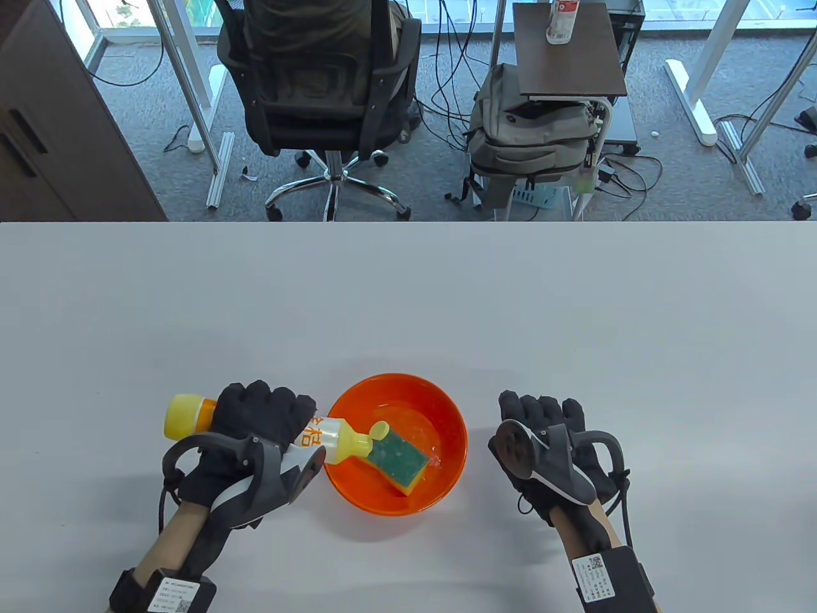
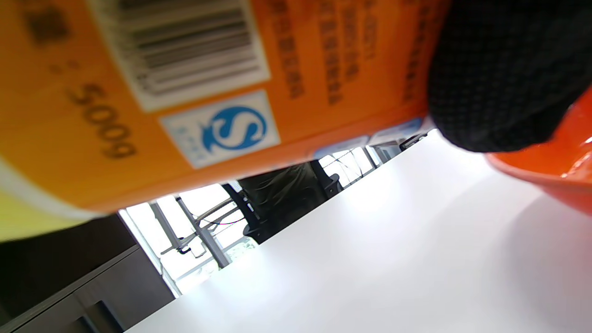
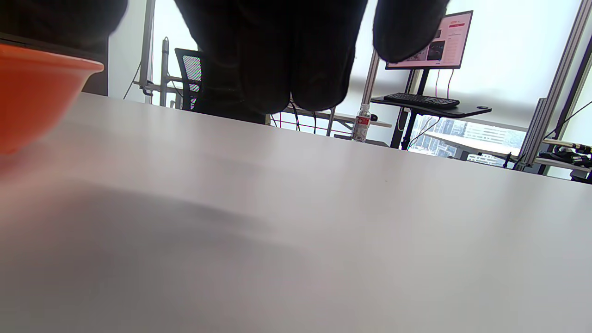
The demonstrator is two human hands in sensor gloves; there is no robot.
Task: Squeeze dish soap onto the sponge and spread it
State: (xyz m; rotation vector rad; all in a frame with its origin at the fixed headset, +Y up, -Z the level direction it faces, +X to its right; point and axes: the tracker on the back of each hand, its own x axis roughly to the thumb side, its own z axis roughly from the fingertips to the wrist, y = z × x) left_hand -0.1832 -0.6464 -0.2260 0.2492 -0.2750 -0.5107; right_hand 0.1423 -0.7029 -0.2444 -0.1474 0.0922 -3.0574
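My left hand (image 1: 258,415) grips a yellow dish soap bottle (image 1: 325,440) with an orange label, tipped on its side. Its open flip cap (image 1: 379,431) points over a green-and-yellow sponge (image 1: 399,461) lying in an orange bowl (image 1: 447,415). The bottle's label (image 2: 185,83) fills the left wrist view, with a gloved finger (image 2: 499,74) on it and the bowl's rim (image 2: 555,166) at the right. My right hand (image 1: 549,434) rests palm down on the table right of the bowl, holding nothing. Its fingers (image 3: 296,51) hang at the top of the right wrist view, with the bowl (image 3: 32,88) at the left.
The white table (image 1: 408,306) stretches far beyond the bowl. Past its far edge stand an office chair (image 1: 319,96), a grey backpack (image 1: 530,134) and a small dark side table (image 1: 568,51) with a bottle on it.
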